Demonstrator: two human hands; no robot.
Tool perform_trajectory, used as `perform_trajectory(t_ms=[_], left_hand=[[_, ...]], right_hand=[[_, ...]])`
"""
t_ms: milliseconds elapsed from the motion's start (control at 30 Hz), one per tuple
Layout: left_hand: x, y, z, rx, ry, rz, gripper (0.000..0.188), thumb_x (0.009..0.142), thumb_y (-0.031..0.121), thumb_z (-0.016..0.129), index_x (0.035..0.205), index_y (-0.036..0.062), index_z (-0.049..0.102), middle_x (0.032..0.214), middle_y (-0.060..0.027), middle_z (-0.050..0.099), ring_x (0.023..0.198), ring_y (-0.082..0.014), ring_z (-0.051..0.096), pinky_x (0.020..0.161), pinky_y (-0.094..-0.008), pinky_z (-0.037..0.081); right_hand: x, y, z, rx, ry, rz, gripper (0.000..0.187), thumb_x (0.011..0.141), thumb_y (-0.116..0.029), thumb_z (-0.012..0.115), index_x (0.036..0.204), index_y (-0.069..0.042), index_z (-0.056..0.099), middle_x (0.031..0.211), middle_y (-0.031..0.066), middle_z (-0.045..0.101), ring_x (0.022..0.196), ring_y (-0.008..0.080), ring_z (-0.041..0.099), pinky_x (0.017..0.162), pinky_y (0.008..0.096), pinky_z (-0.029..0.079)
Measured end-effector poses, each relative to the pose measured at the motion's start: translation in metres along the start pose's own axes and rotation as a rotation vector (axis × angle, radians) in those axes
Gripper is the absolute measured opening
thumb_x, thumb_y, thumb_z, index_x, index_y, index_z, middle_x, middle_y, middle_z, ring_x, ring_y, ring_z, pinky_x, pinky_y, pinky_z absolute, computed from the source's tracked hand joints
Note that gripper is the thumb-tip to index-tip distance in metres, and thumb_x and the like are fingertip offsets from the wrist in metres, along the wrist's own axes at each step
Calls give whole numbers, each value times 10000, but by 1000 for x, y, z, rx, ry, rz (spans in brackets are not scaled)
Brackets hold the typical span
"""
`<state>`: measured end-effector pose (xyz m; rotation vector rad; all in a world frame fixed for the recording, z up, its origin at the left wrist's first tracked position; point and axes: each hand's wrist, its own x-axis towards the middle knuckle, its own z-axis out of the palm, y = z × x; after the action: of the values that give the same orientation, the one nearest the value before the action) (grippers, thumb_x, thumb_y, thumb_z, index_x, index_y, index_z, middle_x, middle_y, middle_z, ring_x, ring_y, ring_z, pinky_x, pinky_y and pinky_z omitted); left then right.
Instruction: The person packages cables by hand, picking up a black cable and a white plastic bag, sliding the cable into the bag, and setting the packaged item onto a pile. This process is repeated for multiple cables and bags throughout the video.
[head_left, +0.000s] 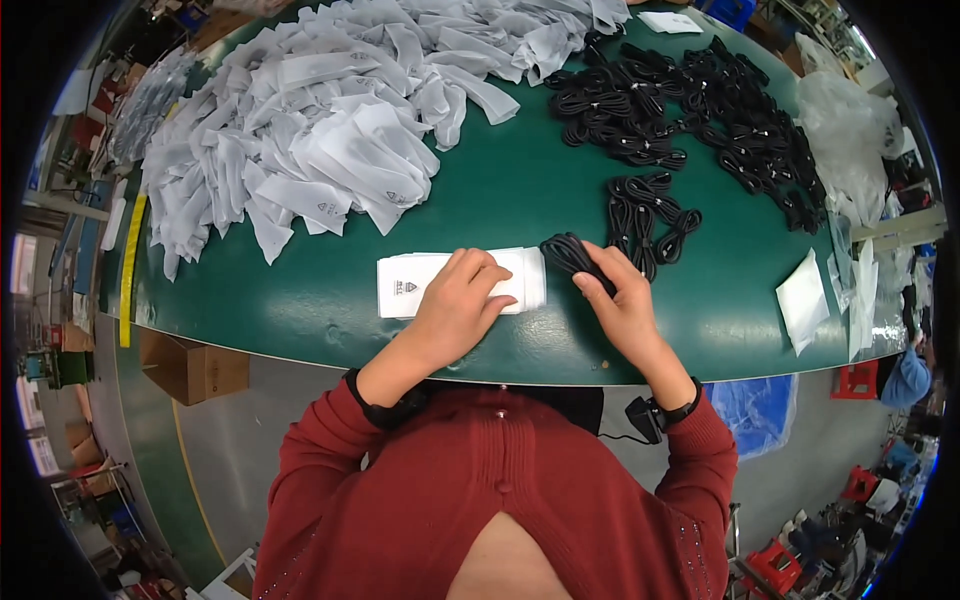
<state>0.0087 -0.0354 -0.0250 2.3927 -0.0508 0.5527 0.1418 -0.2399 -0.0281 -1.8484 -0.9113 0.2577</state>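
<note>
A stack of flat white plastic bags with small dark printing lies near the table's front edge. My left hand rests on top of it, thumb and fingers apart, pressing lightly on the upper bag. Just past the stack's right end, my right hand grips a coiled black cable between thumb and fingers. One end of the coil points at the bags' right edge; whether it touches them I cannot tell. A few more coiled black cables lie beyond my right hand.
On the green table, a big heap of filled-looking whitish bags covers the far left. A pile of coiled black cables spreads at the far right. A white packet and clear plastic lie along the right edge. Below stands a cardboard box.
</note>
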Motion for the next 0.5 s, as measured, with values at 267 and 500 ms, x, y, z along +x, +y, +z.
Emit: perform_trajectory(t_ms=[267, 500], left_hand=[[-6, -3, 16, 23, 8, -83, 140, 810, 31, 718, 884, 20, 599, 851, -93, 569, 776, -265, 581, 687, -366, 485], [-10, -5, 10, -348, 45, -364, 106, 852, -40, 664, 911, 2, 587, 880, -109, 605, 756, -190, 593, 678, -294, 477]], right_hand=[[-19, -18, 15, -44, 43, -80, 334, 878, -17, 682, 1208, -5, 626, 933, 115, 606, 831, 222, 610, 745, 324, 493], [-17, -19, 14, -257, -35, -272, 374, 826, -10, 714, 1193, -31, 640, 926, 122, 607, 802, 284, 601, 718, 356, 498]])
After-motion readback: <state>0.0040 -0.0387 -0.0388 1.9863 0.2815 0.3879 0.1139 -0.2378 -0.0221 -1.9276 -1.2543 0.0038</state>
